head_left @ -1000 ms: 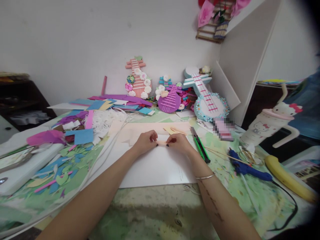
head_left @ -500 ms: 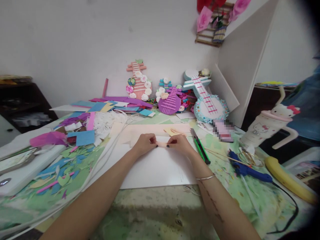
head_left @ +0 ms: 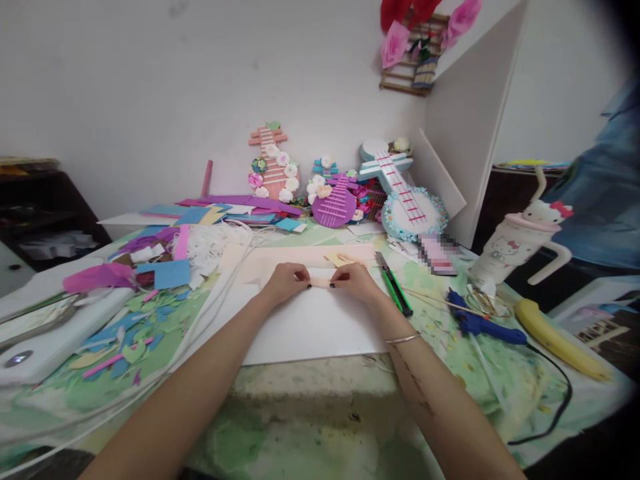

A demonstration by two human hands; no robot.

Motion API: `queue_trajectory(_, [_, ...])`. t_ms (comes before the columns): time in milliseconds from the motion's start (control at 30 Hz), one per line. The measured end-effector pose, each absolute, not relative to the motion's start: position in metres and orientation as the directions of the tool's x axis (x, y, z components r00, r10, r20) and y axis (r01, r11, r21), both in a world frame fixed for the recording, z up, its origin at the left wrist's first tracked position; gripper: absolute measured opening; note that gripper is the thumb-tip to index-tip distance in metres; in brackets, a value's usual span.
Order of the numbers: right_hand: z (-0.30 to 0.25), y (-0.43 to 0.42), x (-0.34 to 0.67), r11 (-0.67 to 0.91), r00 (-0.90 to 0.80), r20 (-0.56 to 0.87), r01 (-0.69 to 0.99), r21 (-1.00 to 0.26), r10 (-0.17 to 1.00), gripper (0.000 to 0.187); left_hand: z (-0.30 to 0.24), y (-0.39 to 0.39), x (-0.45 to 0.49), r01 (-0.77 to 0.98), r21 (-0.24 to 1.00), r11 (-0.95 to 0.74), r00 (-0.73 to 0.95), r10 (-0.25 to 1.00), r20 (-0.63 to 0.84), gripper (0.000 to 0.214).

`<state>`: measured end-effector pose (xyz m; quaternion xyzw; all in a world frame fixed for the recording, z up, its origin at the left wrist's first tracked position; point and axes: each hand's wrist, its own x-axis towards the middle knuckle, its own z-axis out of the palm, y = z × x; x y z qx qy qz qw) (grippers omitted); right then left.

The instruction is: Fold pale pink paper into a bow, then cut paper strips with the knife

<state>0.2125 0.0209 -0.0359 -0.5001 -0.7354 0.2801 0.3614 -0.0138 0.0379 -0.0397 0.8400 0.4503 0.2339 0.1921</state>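
Note:
My left hand (head_left: 286,281) and my right hand (head_left: 356,280) pinch the two ends of a small peach foam strip (head_left: 321,284) held between them. Both hands rest on a white board (head_left: 305,327) lying at the middle of the table. A larger peach foam sheet (head_left: 280,259) lies just beyond the hands, partly under them. A green utility knife (head_left: 395,285) lies right beside my right hand. A thin bangle sits on my right wrist.
Foam guitar crafts (head_left: 410,203) lean on the back wall. Coloured foam scraps (head_left: 135,327) and sheets cover the left side. A blue glue gun (head_left: 480,323) with its black cord, a yellow tool (head_left: 555,337) and a cartoon cat cup (head_left: 515,243) stand at the right. A white upright panel (head_left: 465,127) rises behind.
The view has shifted slightly, with the table sliding left and down in frame. Both hands keep the same pinch on the peach strip, nearly still.

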Motion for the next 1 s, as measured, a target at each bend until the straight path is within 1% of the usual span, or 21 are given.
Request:
queue_trajectory(400, [-0.0348,0.0185,0.2128,0.360,-0.251,0.263,0.531,-0.768,0.932,0.006,-0.0427,0.0403,-0.0130,0.695,0.530,-0.486,0.465,0.866,0.185,0.030])
queue_trajectory(533, [-0.0366,0.0198,0.2132,0.373,-0.259,0.273,0.530,-0.762,0.926,0.007,-0.0428,0.0401,-0.0131,0.678,0.544,-0.494,0.461,0.863,0.208,0.029])
queue_trajectory(700, [-0.0382,0.0197,0.2118,0.406,-0.277,0.301,0.521,-0.750,0.912,0.008,-0.0430,0.0388,-0.0119,0.622,0.571,-0.536,0.468,0.839,0.278,0.029])
queue_trajectory(800, [-0.0393,0.0193,0.2107,0.435,-0.288,0.328,0.520,-0.735,0.900,0.017,-0.0424,0.0379,-0.0112,0.596,0.572,-0.563,0.480,0.821,0.308,0.030])
queue_trajectory(900, [-0.0407,0.0200,0.2108,0.454,-0.294,0.346,0.538,-0.711,0.891,0.028,-0.0413,0.0375,-0.0113,0.590,0.555,-0.586,0.502,0.805,0.316,0.025])
queue_trajectory(1000, [-0.0408,0.0203,0.2120,0.476,-0.304,0.366,0.573,-0.667,0.879,0.025,-0.0404,0.0376,-0.0117,0.594,0.539,-0.597,0.507,0.798,0.324,0.024])
